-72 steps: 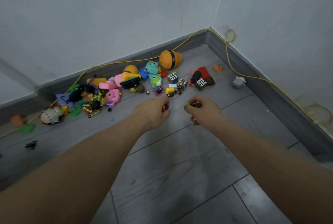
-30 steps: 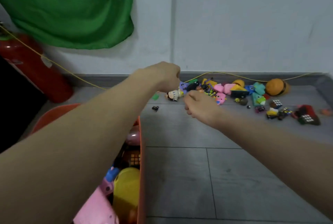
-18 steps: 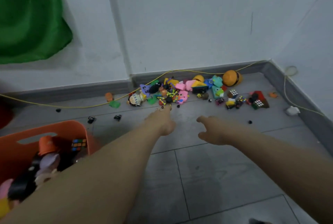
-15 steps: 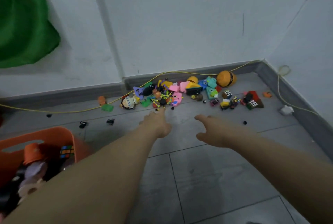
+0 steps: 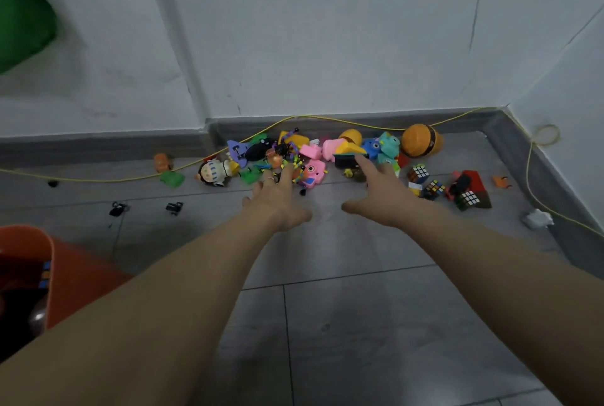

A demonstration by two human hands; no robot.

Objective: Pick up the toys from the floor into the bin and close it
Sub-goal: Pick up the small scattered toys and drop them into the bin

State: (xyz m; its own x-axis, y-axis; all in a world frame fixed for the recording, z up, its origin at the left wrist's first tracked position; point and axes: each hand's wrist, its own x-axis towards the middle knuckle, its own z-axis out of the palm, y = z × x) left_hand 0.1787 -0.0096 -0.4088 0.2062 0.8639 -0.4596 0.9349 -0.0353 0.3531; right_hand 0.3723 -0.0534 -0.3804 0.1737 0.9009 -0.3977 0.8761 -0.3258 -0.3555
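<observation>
Your left hand [image 5: 277, 199] and right hand [image 5: 376, 196] reach spread and empty toward the pink camera toy [image 5: 312, 172]; it looks light, rigid plastic, so pinch its sides.

The floor [image 5: 343, 324] is smooth grey tile with a dull sheen; the toys [image 5: 313, 157] and orange bin [image 5: 75, 271] look like glossy plastic, probably.

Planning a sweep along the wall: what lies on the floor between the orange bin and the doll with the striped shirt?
In the head view, two small black toys lie between the orange bin and the doll.
</observation>
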